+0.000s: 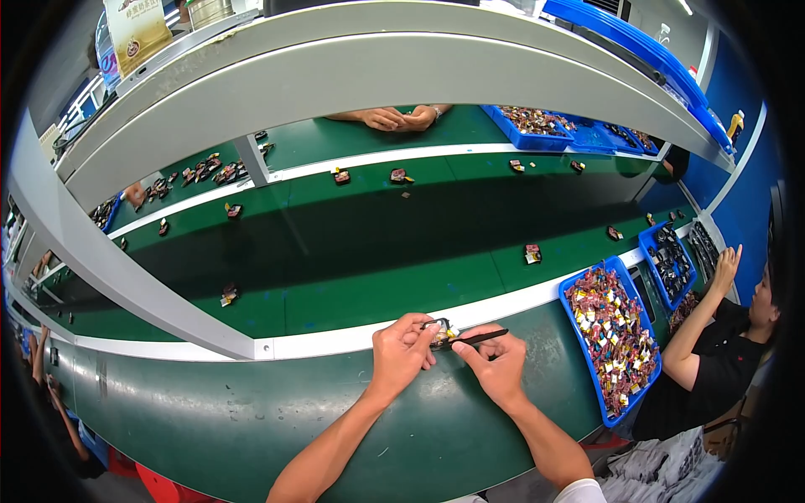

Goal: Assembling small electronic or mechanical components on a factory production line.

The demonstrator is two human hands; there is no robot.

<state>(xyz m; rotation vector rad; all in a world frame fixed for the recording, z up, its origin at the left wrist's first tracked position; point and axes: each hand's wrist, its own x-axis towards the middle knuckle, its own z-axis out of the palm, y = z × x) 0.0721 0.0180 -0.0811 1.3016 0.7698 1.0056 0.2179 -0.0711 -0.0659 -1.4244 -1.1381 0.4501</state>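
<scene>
Over the near edge of the workbench, my left hand [401, 352] pinches a small black-rimmed assembly [439, 329] with a pale, shiny inside. Its details are too small to make out and are partly covered by fingers. My right hand [498, 367] grips a slim black tool [485, 337], like tweezers or a pen, between thumb and fingers. The tool's tip reaches to the assembly, where both hands nearly meet. To the right of my right hand stands a blue tray [616, 422] heaped with small red, yellow and white parts.
A green conveyor belt [386, 281] with scattered small assemblies [532, 253] runs beyond a white rail. A grey frame [402, 71] arches overhead, its post [168, 285] at the left. Another blue tray [655, 270] holds black parts. A co-worker [713, 360] sits right; another person's hands [401, 118] rest across the belt.
</scene>
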